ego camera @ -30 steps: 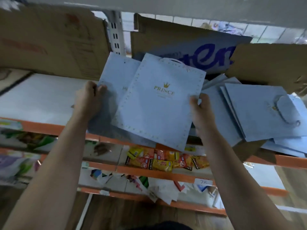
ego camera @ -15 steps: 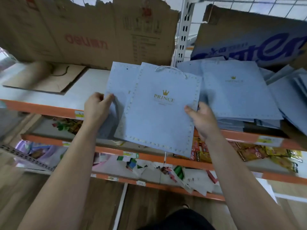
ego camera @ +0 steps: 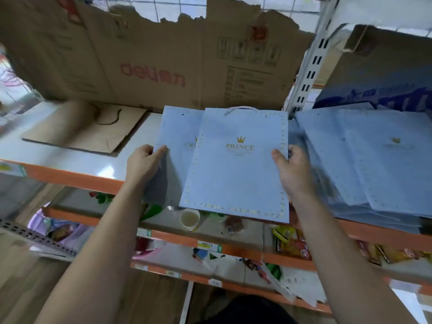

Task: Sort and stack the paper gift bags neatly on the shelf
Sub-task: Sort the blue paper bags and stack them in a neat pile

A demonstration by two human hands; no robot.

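Left hand (ego camera: 143,161) grips left edge of under bag (ego camera: 177,134) | right hand (ego camera: 294,170) grips right edge of top PRINCE bag (ego camera: 236,181) | both blue bags overlapped, overhanging shelf (ego camera: 58,157) front lip | bag pile (ego camera: 378,169) just right, on shelf.

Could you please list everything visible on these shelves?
front gift bag: one, light blue, gold PRINCE print, held over the top shelf edge.
rear gift bag: one, light blue, behind it, offset left.
bag pile: several, light blue, top shelf, right.
flat paper bag: one, brown, top shelf, left.
cardboard sheet: one, brown, red print, standing at the back.
paper cup: one, white, lower shelf.
snack packets: several, yellow and orange, lower shelf, right.
left hand: grips rear gift bag's left edge.
right hand: grips front gift bag's right edge.
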